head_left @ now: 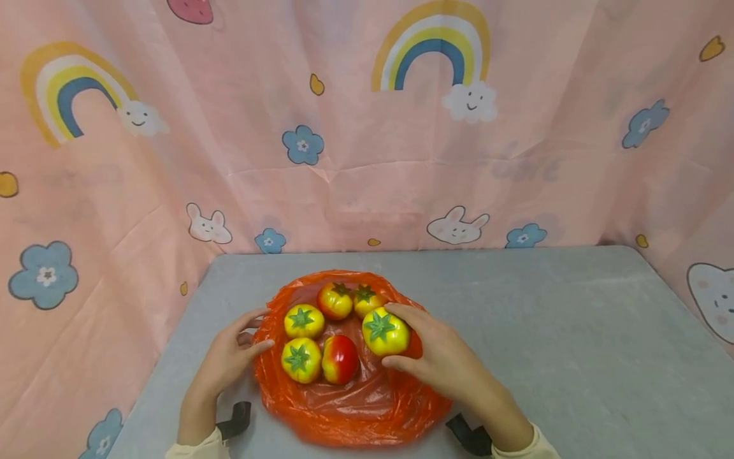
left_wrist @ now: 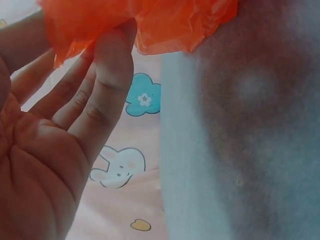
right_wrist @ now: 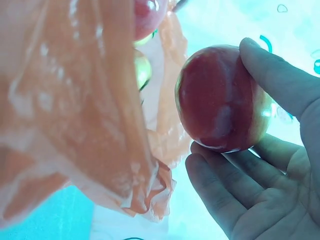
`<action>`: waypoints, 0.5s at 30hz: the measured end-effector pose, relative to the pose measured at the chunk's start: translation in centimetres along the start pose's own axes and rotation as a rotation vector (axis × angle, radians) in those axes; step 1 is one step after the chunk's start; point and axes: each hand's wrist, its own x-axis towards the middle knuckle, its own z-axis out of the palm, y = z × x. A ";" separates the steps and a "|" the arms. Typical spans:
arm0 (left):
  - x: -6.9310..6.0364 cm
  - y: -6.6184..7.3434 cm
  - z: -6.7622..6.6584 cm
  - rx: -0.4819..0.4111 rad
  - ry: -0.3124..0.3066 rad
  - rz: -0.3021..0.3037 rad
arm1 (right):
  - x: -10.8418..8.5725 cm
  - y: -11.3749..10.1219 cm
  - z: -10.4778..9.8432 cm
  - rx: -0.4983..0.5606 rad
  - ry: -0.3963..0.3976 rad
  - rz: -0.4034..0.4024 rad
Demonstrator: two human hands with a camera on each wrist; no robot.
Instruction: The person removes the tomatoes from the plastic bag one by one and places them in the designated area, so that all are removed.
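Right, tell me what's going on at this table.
A person is handling toy-like fruits at an open orange plastic bag on a grey table. The right hand holds one yellow-and-red fruit at the bag's right side. Five more fruits sit within the bag's rim. The left hand touches the bag's left edge; whether it grips the plastic is unclear.

Head view is evenly lit; right wrist view is bluish, overexposed.
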 end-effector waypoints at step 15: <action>-0.1 0.0 0.0 0.045 0.031 -0.041 | -1.7 -0.5 -0.1 0.058 -0.035 0.174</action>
